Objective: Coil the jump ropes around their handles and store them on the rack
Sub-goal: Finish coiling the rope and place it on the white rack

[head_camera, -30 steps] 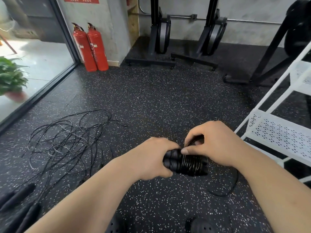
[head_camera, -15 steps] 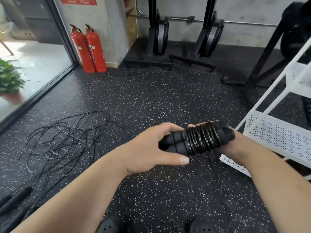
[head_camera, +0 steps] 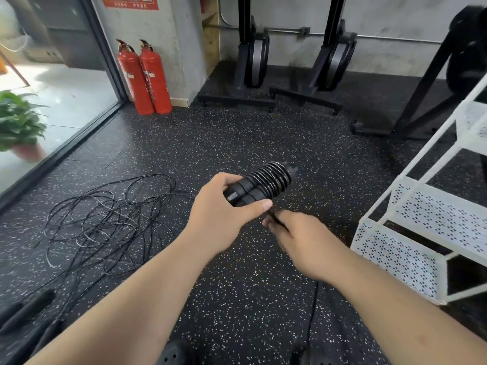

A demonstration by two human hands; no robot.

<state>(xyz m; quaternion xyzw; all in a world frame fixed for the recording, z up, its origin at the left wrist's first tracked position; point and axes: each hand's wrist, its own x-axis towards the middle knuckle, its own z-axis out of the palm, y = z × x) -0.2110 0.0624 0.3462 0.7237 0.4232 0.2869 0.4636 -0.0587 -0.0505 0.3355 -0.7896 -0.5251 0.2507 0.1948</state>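
Over the speckled black rubber floor [head_camera: 237, 133], mid-frame, the coiled jump rope [head_camera: 266, 180], cord wound tight round both handles, sits in the left hand [head_camera: 224, 206], fingers & thumb wrapped round the handle ends. Just below, the right hand [head_camera: 300, 241] pinches the loose cord tail [head_camera: 275, 219]. To the L a tangle of ropes [head_camera: 110, 222] lies on the floor w/ spare handles [head_camera: 26, 309] bottom-left, the white perforated rack [head_camera: 421, 219] stands R, and further back are two red extinguishers [head_camera: 145, 77] by a glass wall [head_camera: 66, 83], a potted plant [head_camera: 18, 125] and black gym machines [head_camera: 253, 54] against grey concrete.
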